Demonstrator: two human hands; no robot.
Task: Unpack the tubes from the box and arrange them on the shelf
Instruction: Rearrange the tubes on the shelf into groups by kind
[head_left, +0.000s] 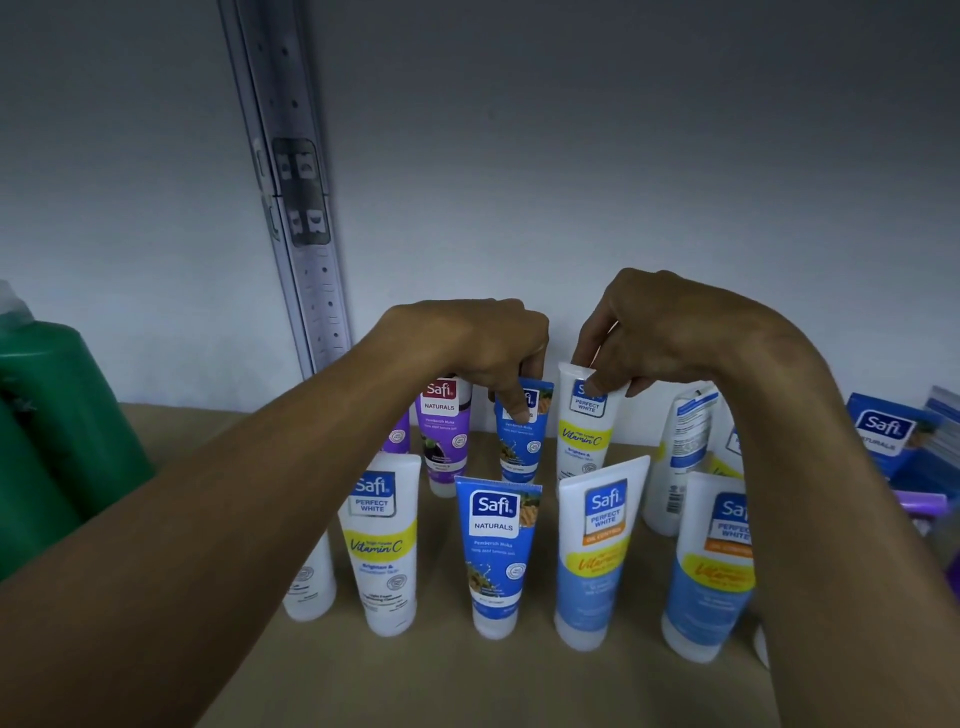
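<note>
While both arms are reached over the front row, two tubes in the back row are held by their top ends. The top of the back blue tube (522, 441) is pinched by the curled fingers and thumb of the left hand (467, 343). The top of the back white tube (584, 431) is pinched by the bent fingers of the right hand (670, 332). Both tubes are stood cap down on the brown shelf (467, 680), just beside each other. A purple tube (447, 431) is seen to the left of them, partly hidden by the left hand.

Nearer the camera, four tubes are lined up cap down: a yellow-band tube (384, 540), a front blue tube (498, 551) and two white-and-blue tubes (597, 551) (711, 566). A turned tube (680, 457), with its back print showing, is stood behind the right arm.

A green bottle (52, 415) is placed at the far left. At the right edge a blue box (883, 431) is seen, blurred, and it may be the one being unpacked. A metal rail (296, 182) is fixed to the wall.
</note>
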